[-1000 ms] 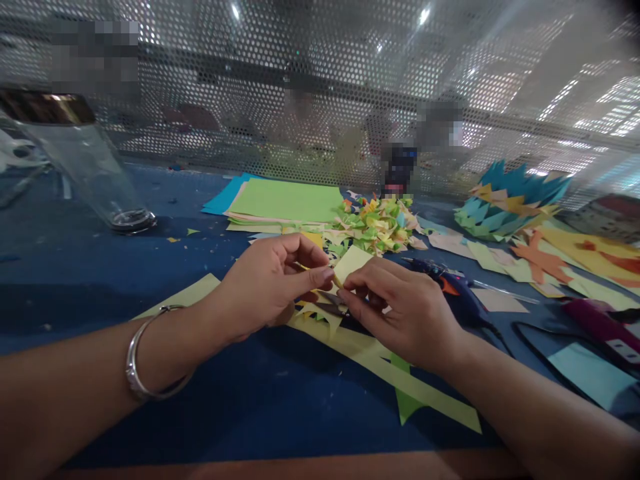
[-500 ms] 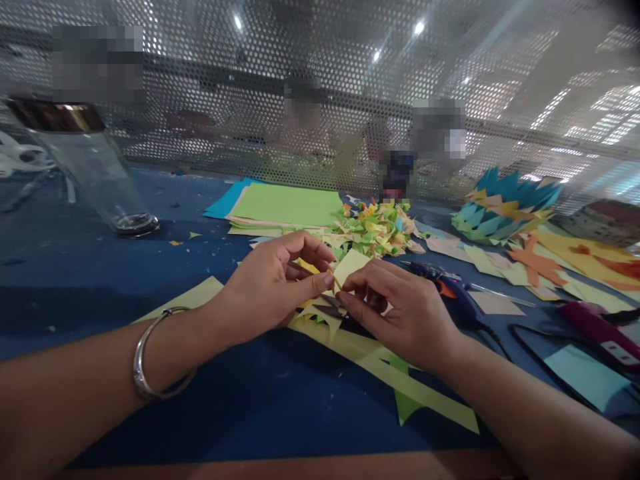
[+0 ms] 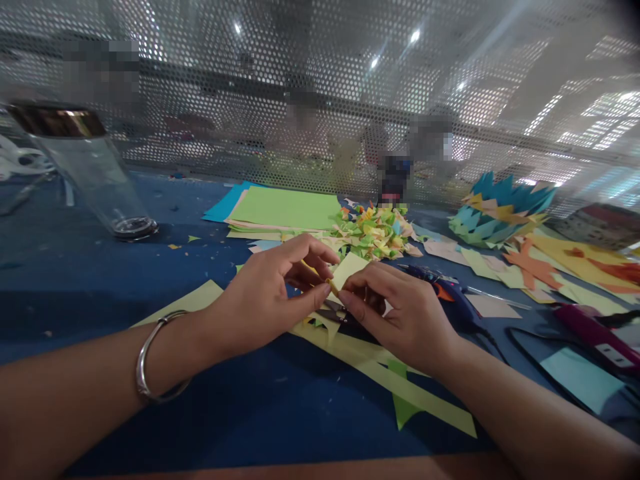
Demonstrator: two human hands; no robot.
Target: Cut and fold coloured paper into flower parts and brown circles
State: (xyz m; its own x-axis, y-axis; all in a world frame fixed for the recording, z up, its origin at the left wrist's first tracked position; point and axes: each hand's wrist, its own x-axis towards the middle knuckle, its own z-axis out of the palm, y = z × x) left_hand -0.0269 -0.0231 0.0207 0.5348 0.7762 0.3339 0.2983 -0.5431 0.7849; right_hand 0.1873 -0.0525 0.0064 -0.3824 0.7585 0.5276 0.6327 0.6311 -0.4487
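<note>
Between both hands is a small yellow strip of paper, looking rolled or folded. My left hand, with a silver bangle on its wrist, pinches one end between thumb and fingertips. My right hand pinches the other end, its remaining fingers curled under. Dark scissors lie under the hands, partly covered by them. Around the scissors are yellow paper scraps and a long pale-yellow strip. A pale square of paper shows just behind the fingertips.
Stacked coloured sheets and a heap of small folded paper pieces lie beyond my hands. To the right are a glue gun, a purple power strip, cords and a zigzag paper ring. A glass bottle stands left; perforated metal rises behind.
The yellow strip sits at a slightly different angle between my fingertips, and my left fingers have shifted a little. The whole view has tilted slightly. Both hands keep hold.
</note>
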